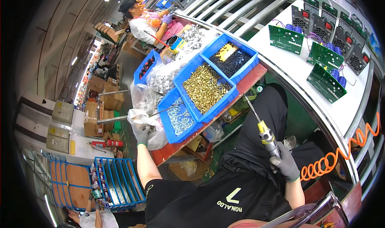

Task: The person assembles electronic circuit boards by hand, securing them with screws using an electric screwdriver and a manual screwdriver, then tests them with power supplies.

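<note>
My right hand (286, 164), in a grey glove, grips a yellow and grey power screwdriver (266, 136). Its long thin bit points up and away, toward the red-edged bench. My left hand (141, 135), gloved too, reaches to a crumpled clear plastic bag (155, 137) at the bench's left side; the bag hides its fingers. Beside that bag is a blue bin of small silvery parts (180, 119). Brass-coloured standoffs (203, 87) fill a larger blue bin. Black screws (234, 64) and some yellow pieces lie in the far blue bin.
Green circuit boards (285, 39) and black power-supply units with fans (321, 29) stand on a white worktop at right. An orange coiled hose (333, 158) hangs beside my right arm. Metal rollers (244, 9) run behind. Two co-workers work nearby, one at the far bench end (144, 29).
</note>
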A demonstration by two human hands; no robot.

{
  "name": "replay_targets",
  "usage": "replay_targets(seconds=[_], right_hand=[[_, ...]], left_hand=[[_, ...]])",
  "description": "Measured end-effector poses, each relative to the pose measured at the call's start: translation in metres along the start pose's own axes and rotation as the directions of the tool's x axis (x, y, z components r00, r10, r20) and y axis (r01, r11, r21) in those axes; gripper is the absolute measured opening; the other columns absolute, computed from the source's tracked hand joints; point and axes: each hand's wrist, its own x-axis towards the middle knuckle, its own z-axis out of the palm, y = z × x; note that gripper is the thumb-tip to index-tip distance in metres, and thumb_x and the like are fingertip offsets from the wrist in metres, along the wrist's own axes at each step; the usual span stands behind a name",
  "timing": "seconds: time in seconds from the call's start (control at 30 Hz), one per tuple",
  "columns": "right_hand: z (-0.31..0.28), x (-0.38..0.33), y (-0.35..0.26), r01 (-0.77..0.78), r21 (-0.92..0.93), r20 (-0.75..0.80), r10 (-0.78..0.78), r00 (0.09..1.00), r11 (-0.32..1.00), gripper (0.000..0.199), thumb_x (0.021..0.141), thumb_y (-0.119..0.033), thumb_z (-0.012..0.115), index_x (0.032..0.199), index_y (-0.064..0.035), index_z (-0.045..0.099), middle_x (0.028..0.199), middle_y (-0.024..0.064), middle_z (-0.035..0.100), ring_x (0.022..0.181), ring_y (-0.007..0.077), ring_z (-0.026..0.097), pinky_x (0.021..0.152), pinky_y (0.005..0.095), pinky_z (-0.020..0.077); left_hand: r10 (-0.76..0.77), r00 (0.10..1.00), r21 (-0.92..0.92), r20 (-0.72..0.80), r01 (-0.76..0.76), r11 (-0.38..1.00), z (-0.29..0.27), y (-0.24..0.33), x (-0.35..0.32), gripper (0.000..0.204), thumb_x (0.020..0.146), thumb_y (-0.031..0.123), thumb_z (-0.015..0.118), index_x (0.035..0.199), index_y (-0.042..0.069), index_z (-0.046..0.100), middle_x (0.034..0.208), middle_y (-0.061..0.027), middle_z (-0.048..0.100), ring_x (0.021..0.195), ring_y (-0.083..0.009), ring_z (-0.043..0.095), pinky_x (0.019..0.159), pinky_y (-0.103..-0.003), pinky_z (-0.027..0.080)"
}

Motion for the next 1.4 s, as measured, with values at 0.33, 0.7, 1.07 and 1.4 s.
replay_targets(seconds=[0.33, 0.7, 1.07, 1.4], right_hand=[[-0.003, -0.004, 0.0, 0.003, -0.043, 0.017, -0.003, 1.0, 0.999, 0.053, 0.083, -0.02, 0.073, 0.128, -0.0042, 0.05, 0.079, 0.0016, 0.053, 0.056, 0.0071, 0.052, 0.047, 0.023, 0.0436], [-0.034, -0.047, -0.004, 0.027, -0.095, -0.369, -0.06, 0.927, 0.995, 0.059, 0.087, -0.033, 0.073, 0.133, -0.0055, 0.048, 0.078, 0.004, 0.058, 0.056, 0.0086, 0.055, 0.049, 0.0251, 0.046], [-0.032, -0.095, -0.008, 0.324, 0.08, -0.718, -0.172, 0.675, 0.943, 0.042, 0.084, -0.03, 0.066, 0.113, -0.0051, 0.05, 0.072, 0.0035, 0.055, 0.054, 0.0086, 0.054, 0.047, 0.0221, 0.0448], [-0.041, -0.086, -0.013, 0.217, 0.164, -0.738, -0.027, 0.675, 0.962, 0.034, 0.093, -0.026, 0.064, 0.12, -0.0085, 0.053, 0.077, 0.001, 0.059, 0.055, 0.0063, 0.054, 0.047, 0.0219, 0.0454]], left_hand=[[0.113, 0.938, -0.688, -0.327, -0.318, 0.653, -0.002, 0.098, -0.01, 0.022, 0.099, 0.028, 0.056, 0.091, 0.008, 0.062, 0.071, 0.0054, 0.042, 0.059, -0.0076, 0.041, 0.053, -0.026, 0.035], [0.724, 0.434, -0.843, 0.536, 0.319, 0.432, 0.249, 0.404, -0.12, 0.027, 0.103, 0.04, 0.052, 0.102, 0.014, 0.059, 0.076, 0.0036, 0.04, 0.069, -0.0128, 0.035, 0.068, -0.031, 0.035], [0.745, -0.395, -0.743, 0.537, 0.196, 0.639, 0.397, 0.533, -0.277, 0.047, 0.098, 0.043, 0.06, 0.12, 0.002, 0.053, 0.071, -0.0006, 0.043, 0.067, -0.0151, 0.046, 0.069, -0.033, 0.043], [0.637, -0.445, -0.77, 0.629, -0.243, 0.591, 0.447, 0.579, -0.348, 0.033, 0.098, 0.025, 0.059, 0.118, -0.001, 0.061, 0.095, -0.0037, 0.063, 0.087, -0.0133, 0.058, 0.083, -0.027, 0.046]])
